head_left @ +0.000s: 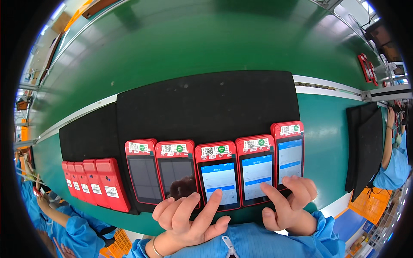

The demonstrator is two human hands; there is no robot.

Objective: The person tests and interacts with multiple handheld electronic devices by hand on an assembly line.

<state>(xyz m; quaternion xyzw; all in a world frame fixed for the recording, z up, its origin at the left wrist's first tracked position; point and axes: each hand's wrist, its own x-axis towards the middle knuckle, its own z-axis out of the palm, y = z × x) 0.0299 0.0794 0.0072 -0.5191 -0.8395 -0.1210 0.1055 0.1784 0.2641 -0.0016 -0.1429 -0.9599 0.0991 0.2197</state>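
Several red handheld payment terminals stand side by side in front of me. The two leftmost, a terminal and its neighbour, have dark screens. The middle terminal, the one to its right and the far-right terminal show lit blue and white screens. My left hand holds nothing; its fingers are spread and the index fingertip is at the middle screen. My right hand, also with fingers apart, points its index finger at the fourth terminal's screen. Its other fingers overlap the bottom of the far-right terminal.
At left, several red devices lie in an overlapping row, white labels up. Black mats cover part of the green table. More black sheets lie at the right edge. Co-workers in blue sit on both sides near orange crates.
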